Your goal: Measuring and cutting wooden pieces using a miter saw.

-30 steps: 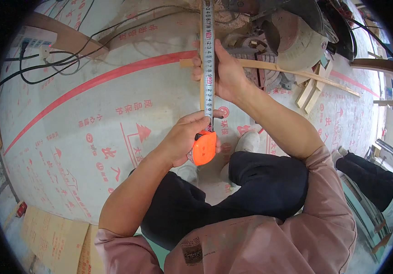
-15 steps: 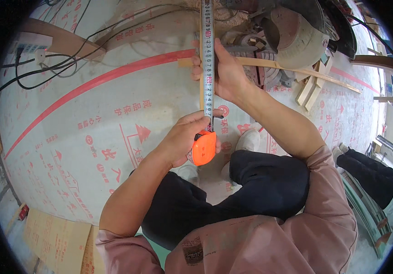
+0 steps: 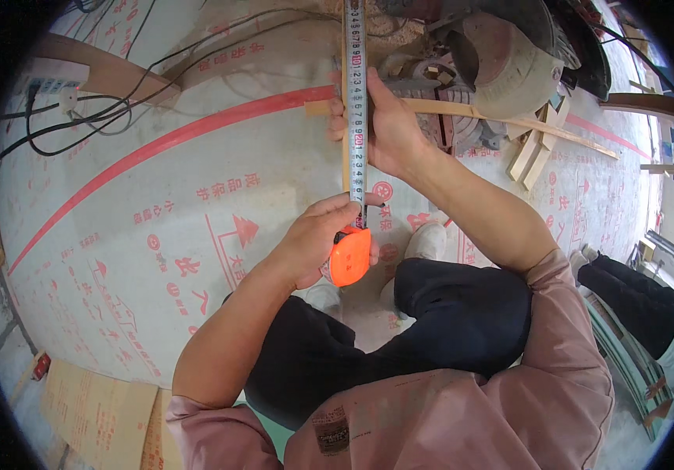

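My left hand (image 3: 306, 239) is closed around a tape measure with a bright orange case (image 3: 350, 260). From the case the white blade (image 3: 358, 102) runs straight away from me past the top edge, lying along a thin wooden strip (image 3: 346, 172). My right hand (image 3: 396, 129) grips the strip and blade farther up, thumb on the right side and fingertips showing on the left. A slim dark thing, too small to name, pokes out beside my left fingers. Just beyond my right hand, another wooden strip (image 3: 439, 107) lies crosswise.
A dusty machine resembling a mitre saw (image 3: 505, 66) stands at the far right, with wood offcuts (image 3: 539, 149) near it. Black cables (image 3: 157, 70) and a power strip (image 3: 55, 72) lie far left. Cardboard (image 3: 98, 407) is near left; a person's dark-clothed leg (image 3: 635, 298) shows at right.
My left hand and the tape case have shifted very slightly toward me. My right hand stays in place on the strip.
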Tool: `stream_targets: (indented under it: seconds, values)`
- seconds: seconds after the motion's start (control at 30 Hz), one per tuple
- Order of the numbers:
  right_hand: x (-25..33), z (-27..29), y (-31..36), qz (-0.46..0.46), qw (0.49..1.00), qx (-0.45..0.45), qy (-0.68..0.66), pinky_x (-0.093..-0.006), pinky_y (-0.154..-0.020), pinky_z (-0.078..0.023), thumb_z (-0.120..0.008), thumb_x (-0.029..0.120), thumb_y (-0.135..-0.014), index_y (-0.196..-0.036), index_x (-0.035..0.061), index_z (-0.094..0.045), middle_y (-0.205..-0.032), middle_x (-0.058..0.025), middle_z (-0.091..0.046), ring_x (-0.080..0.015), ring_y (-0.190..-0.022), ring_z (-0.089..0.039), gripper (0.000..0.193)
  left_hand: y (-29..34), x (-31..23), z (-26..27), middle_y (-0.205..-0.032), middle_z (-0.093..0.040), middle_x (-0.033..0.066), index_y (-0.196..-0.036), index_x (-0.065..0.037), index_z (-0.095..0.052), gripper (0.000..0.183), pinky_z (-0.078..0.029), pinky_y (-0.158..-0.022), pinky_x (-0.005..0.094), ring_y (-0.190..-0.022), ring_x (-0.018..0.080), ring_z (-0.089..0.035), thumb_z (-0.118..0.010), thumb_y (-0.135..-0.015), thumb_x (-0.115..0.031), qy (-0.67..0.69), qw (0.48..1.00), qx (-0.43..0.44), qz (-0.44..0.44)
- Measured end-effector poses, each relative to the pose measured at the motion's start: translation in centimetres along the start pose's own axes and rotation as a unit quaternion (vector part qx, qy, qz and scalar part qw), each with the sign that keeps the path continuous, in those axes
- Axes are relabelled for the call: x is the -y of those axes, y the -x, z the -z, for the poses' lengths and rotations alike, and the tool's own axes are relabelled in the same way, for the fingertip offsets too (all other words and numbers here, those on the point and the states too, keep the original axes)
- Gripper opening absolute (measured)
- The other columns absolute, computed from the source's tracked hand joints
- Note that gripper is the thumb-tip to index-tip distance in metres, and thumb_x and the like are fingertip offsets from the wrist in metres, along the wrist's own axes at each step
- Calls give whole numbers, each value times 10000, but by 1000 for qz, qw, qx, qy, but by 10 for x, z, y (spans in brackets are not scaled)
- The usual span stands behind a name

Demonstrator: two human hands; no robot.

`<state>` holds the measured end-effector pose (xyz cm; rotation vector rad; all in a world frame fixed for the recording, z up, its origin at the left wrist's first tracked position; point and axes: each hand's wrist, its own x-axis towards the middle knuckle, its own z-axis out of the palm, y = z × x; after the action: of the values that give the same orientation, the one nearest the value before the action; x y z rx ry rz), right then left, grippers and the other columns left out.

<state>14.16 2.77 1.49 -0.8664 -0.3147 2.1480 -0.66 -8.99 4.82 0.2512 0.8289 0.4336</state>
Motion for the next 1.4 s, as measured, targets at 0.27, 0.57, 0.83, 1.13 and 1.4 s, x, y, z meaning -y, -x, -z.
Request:
stream_targets:
  seconds: [0.27, 0.57, 0.83, 1.13, 1.4]
  values:
    - [2, 2, 2, 4, 1000, -18, 4, -353, -688, -466, -309, 467, -1054, -1303, 42, -479, -839, -81, -535, -204, -716, -510, 521, -8, 5, 1, -841, -654, 164, -1178, -6, -550, 374, -563, -709, 382, -765, 263, -672, -431, -1038, -332, -6, 999, -36, 24]
    - [-7, 21, 10, 21, 998, -43, 51, -334, -680, -493, -368, 456, -1045, -1294, 47, -483, -859, -75, -566, -172, -734, -544, 493, -14, 1, 1, -833, -655, 175, -1089, 45, -540, 527, -569, -700, 405, -753, 286, -671, -424, -1020, -464, -23, 998, -51, 40]
    - [16, 83, 20, 32, 642, -41, 765, -461, -843, -503, -609, 241, -892, -1245, 33, -386, -1054, -200, -613, -356, -971, -631, 467, -33, -6, 43, -869, -663, 164, -1167, -20, -537, 495, -555, -665, 418, -717, 294, -662, -495, -989, -480, -2, 981, -189, -41]
    - [37, 152, -23, 220, 397, 8, 891, -424, -974, -446, -572, 174, -875, -1188, 110, -505, -1247, -120, -564, -304, -1184, -536, 327, -117, 43, 150, -1329, -469, 220, -1324, -22, -427, 720, -453, -972, 506, -1194, 370, -525, -720, -797, -416, -745, 561, -346, 105]
    - [17, 165, -50, 286, 372, -44, 882, -396, -1006, -403, -483, 204, -900, -1189, 152, -578, -1217, -93, -564, -278, -1191, -517, 309, -143, -16, 159, -1253, -556, 197, -1273, 35, -507, 489, -441, -961, 426, -1148, 342, -547, -632, -895, -250, -618, 622, -434, -205]
